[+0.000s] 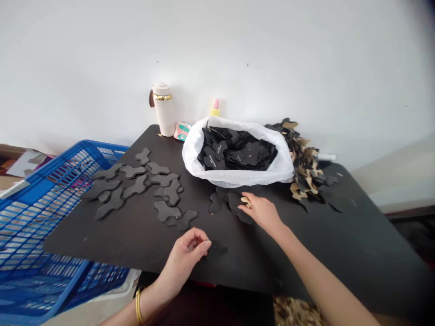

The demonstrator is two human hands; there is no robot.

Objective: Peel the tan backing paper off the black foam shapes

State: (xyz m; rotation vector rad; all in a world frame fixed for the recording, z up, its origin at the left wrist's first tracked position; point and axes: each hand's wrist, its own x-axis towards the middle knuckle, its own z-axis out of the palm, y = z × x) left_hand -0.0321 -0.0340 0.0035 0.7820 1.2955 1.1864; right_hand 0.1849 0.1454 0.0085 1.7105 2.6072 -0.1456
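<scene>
My left hand [191,249] is near the table's front edge, thumb and forefinger pinched together. A small black cut-out piece [218,248], hard to see against the dark top, sticks out from those fingertips. Farther right, my right hand [261,212] closes its fingers on the edge of a black cut-out piece [235,203] in a small loose group. Something small and beige [246,202] shows at its fingertips; I cannot tell what it is. Behind this group stands a white plastic bag [238,179], its mouth open, full of black cut-out pieces [249,153], some with pale print.
Thick dark wavy pieces [136,184] lie spread on the table's left. At right is a heap of black and tan scraps [307,170]. A cream flask [165,111] and a pink-and-green packet [182,131] stand by the wall. Blue baskets [64,158] flank the left edge.
</scene>
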